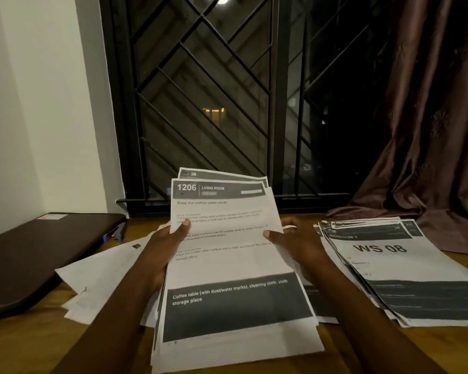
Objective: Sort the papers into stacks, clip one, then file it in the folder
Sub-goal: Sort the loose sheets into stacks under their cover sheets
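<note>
Both hands hold up a bundle of printed papers (227,265) over the table, its top sheet headed "1206 Living Room". My left hand (160,249) grips the bundle's left edge, thumb on the front. My right hand (295,244) grips the right edge, thumb on the page. A stack of papers (389,268) with "WS 08" on top lies on the table at the right. Face-down white sheets (100,279) lie spread at the left, under my left arm. A dark folder (38,249) lies flat at the far left.
A pen with a blue clip (116,232) lies beside the folder's far corner. The wooden table (25,346) ends at a barred window (214,103). A brown curtain (430,130) hangs at the right, its hem on the table behind the right stack.
</note>
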Demonstrator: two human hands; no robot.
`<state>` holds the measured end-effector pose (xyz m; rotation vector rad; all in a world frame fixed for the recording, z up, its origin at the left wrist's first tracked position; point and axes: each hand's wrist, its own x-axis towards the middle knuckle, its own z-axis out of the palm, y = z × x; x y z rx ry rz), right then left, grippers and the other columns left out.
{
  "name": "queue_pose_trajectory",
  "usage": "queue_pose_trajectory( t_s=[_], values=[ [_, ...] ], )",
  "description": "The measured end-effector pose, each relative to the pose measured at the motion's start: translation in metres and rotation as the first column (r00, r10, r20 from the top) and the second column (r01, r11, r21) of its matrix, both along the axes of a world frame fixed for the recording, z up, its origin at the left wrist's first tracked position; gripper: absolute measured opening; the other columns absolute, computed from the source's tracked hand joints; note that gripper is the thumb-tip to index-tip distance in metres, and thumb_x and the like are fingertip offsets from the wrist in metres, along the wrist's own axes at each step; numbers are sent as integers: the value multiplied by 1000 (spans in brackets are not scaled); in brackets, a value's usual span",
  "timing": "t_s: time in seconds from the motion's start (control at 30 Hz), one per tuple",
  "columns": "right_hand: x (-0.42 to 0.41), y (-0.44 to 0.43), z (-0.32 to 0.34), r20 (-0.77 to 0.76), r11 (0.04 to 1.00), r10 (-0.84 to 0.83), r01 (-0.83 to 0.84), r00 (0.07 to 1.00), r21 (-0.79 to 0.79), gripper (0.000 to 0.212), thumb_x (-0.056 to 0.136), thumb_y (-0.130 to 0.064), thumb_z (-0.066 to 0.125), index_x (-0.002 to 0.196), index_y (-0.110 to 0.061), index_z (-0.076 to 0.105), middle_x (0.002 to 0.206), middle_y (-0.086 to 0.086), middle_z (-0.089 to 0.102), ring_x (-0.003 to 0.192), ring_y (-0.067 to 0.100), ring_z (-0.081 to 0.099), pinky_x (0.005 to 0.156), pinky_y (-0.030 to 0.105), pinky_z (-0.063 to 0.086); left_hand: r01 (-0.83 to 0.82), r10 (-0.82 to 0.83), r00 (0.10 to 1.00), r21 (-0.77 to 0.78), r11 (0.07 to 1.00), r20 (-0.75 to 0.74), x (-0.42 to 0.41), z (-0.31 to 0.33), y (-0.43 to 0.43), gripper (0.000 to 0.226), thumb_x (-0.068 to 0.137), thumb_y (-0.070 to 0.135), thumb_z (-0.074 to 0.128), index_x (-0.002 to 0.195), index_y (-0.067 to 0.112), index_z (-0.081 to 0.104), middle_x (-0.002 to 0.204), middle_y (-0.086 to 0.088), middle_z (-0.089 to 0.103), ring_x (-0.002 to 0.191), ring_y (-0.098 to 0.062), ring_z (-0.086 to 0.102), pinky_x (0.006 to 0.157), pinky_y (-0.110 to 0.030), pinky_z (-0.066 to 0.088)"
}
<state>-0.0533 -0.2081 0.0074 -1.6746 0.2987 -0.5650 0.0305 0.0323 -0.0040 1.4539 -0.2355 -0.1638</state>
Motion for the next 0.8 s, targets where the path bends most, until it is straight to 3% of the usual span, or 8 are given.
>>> queue_pose_trajectory(
  t_s=[0.17,0.23,0.33,0.43,0.5,0.63,0.7,0.8],
  values=[
    [8,-14,-7,-16,992,-109,108,994,-58,16,80,-16,75,83,-18,60,101,8,69,87,22,64,71,28,48,82,-83,996,-55,995,-17,-2,0,0,34,94,31,60,124,15,62,112,-12,73,98,-33,72,79,-47,60],
    [11,-21,-8,-70,978,-137,123,988,-169,9,88,-19,66,94,-14,64,109,9,68,94,24,62,74,28,44,86,-88,996,-73,994,-28,-3,0,1,33,95,22,58,126,10,61,115,-15,72,102,-35,71,83,-51,59],
    [4,-35,-1,-65,929,-248,218,966,-300,26,94,-16,56,116,-6,64,118,13,65,102,28,59,78,26,37,2,-4,999,-69,998,-35,3,-1,7,31,95,17,59,125,6,61,113,-17,72,100,-38,70,88,-56,55],
    [-14,-65,3,15,868,-392,375,920,-324,26,94,-13,55,114,-1,65,115,21,65,99,32,59,78,28,35,-170,169,986,17,985,6,8,3,17,36,96,25,59,120,-1,61,115,-12,69,89,-30,70,77,-36,57],
    [-22,-80,2,1,813,-474,438,880,-384,27,93,-12,56,113,2,64,115,23,64,106,37,58,79,30,36,-306,300,951,80,949,77,12,7,29,36,99,29,53,121,0,59,113,-13,63,89,-26,64,68,-26,45],
    [-15,-88,-9,-98,783,-471,364,877,-503,28,91,-15,57,115,-3,64,117,20,64,107,36,58,92,36,42,-326,337,940,-157,932,52,20,9,53,42,102,28,47,135,2,51,127,-16,56,116,-36,55,94,-42,43],
    [-10,-84,-19,-173,764,-446,273,878,-585,28,90,-14,59,115,-2,64,114,20,65,105,34,60,87,33,43,-270,286,957,-242,932,35,20,9,62,38,103,28,44,135,8,50,128,-11,54,118,-30,52,102,-41,39],
    [-8,-81,-26,-212,739,-449,227,868,-635,22,87,-9,62,105,1,65,108,20,66,99,31,61,75,27,40,-230,228,973,-289,929,-41,20,7,73,51,102,38,41,144,9,45,143,-13,51,131,-32,48,115,-50,32]
  ],
)
